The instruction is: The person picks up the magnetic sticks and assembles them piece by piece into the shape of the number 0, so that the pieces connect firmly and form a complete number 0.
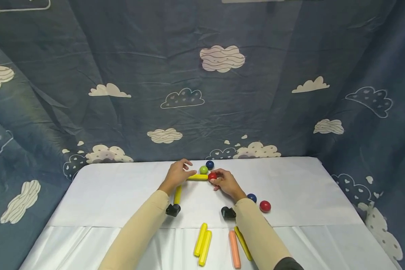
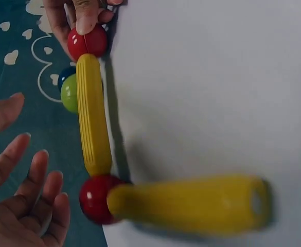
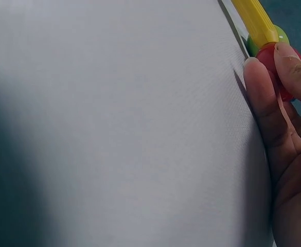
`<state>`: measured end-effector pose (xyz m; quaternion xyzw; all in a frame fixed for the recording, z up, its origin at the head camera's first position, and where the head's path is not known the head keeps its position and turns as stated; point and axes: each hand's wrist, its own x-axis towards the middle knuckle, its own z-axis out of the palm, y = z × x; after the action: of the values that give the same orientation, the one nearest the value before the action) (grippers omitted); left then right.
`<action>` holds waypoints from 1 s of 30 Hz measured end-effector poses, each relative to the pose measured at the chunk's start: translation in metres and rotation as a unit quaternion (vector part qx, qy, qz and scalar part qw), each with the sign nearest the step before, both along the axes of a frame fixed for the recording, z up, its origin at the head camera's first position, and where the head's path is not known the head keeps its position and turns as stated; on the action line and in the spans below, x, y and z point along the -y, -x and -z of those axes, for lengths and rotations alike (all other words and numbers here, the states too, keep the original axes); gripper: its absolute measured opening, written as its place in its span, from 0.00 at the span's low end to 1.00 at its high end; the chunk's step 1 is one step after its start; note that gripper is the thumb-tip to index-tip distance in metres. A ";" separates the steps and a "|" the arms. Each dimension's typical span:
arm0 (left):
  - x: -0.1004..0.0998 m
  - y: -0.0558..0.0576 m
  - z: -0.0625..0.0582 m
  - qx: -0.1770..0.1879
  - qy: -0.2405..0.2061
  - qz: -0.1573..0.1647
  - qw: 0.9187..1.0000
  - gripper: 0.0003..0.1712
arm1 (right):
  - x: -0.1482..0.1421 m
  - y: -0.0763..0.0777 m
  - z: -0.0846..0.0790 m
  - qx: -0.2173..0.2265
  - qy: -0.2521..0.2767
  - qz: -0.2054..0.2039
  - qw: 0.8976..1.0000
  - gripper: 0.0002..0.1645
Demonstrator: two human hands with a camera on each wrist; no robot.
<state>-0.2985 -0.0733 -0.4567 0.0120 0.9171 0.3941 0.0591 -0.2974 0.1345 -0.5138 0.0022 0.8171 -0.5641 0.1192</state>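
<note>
1 fluted yellow plastic rod [image 2: 93, 118] near the far edge of the white-covered tabletop [image 1: 290, 180]

Right hand [image 1: 227, 183] pinches the glossy red ball [image 1: 212, 176] at the rod's right end; left hand [image 1: 177, 174], fingers loosely spread, holds nothing. Excess push could roll the nearby lime-green ball [image 1: 203, 170] over that edge.

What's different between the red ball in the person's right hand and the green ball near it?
The red ball is red, while the green ball is bright lime green. The right hand grips the red ball; neither hand holds the green ball. The red ball sits at the end of a yellow stick, whereas the green ball lies beyond its long side. Both are round and shiny.
</note>
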 end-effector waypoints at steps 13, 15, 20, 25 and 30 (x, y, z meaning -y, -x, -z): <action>-0.032 0.035 0.015 0.019 0.049 0.024 0.998 0.23 | 0.005 -0.002 0.003 -0.018 0.000 -0.005 1.000 0.23; -0.036 0.035 0.015 0.014 0.079 0.025 0.996 0.24 | 0.005 -0.002 0.003 -0.018 -0.005 -0.002 1.000 0.23; -0.041 0.036 0.017 0.015 0.116 0.029 0.993 0.23 | 0.003 -0.002 0.003 -0.018 -0.022 -0.001 1.000 0.23; -0.041 0.035 0.015 0.017 0.130 0.044 0.990 0.21 | 0.000 -0.003 0.003 -0.024 -0.020 -0.009 0.999 0.22; -0.031 0.030 0.006 -0.010 0.135 0.069 0.988 0.21 | -0.001 -0.002 0.002 -0.026 -0.023 -0.010 0.999 0.23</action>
<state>-0.3284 -0.0424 -0.4629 0.0714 0.9594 0.2614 0.0785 -0.2953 0.1355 -0.5160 -0.0179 0.8325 -0.5440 0.1032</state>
